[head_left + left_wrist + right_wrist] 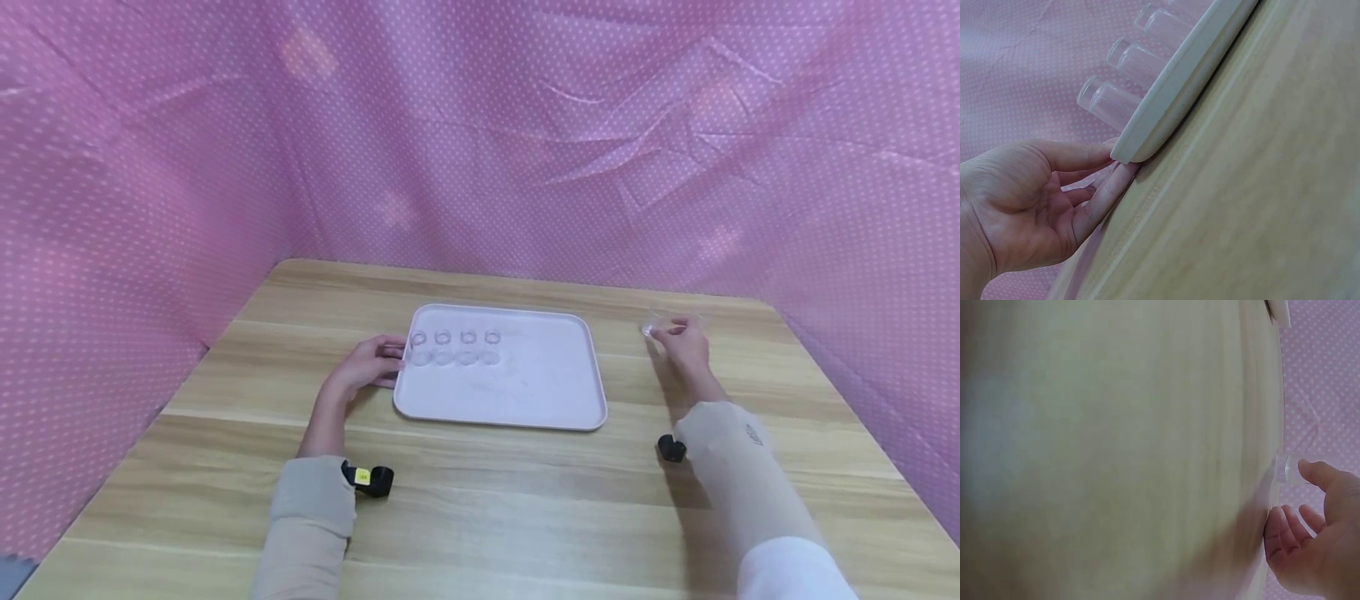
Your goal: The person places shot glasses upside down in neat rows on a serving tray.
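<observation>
A white tray [540, 375] lies on the table, with several small clear glasses [468, 357] standing upright in a row toward its left side. At the tray's left edge, my left hand [369, 365] pinches the rim, the thumb at the top and a finger beneath, as the left wrist view shows. To the right of the tray, my right hand [684, 350] holds another clear glass [1286, 469] low at the table surface. Its thumb lies against the glass, while the fingers on the far side are partly hidden.
The wooden table [480, 500] has rounded far corners. Pink dotted cloth [480, 150] hangs behind it and on both sides. Faint clear outlines show beside my right hand, too indistinct to identify. A black wrist camera [381, 482] sits on my left sleeve.
</observation>
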Motion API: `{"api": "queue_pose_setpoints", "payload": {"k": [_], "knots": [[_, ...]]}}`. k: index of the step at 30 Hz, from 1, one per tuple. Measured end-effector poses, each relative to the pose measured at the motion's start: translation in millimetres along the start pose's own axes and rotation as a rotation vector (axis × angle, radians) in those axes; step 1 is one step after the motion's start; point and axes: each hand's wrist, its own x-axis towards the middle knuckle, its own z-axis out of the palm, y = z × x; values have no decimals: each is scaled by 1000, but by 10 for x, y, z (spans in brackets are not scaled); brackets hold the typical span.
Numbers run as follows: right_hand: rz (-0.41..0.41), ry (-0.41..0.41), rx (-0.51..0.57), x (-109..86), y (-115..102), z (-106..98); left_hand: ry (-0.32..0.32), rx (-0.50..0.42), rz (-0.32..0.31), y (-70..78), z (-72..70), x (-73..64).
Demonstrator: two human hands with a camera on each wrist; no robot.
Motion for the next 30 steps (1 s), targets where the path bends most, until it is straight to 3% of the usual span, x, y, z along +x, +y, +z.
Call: {"api": "queue_pose_setpoints", "payload": {"k": [7,22,30], "knots": [[13,-17,-3,92,14,24,2,-1,3,-11,5,-12],[-94,-60,-71,131,47,81,9,-7,-7,-15,14,-25],[-65,-57,-125,158,40,77,22,24,-6,0,11,-9]]}}
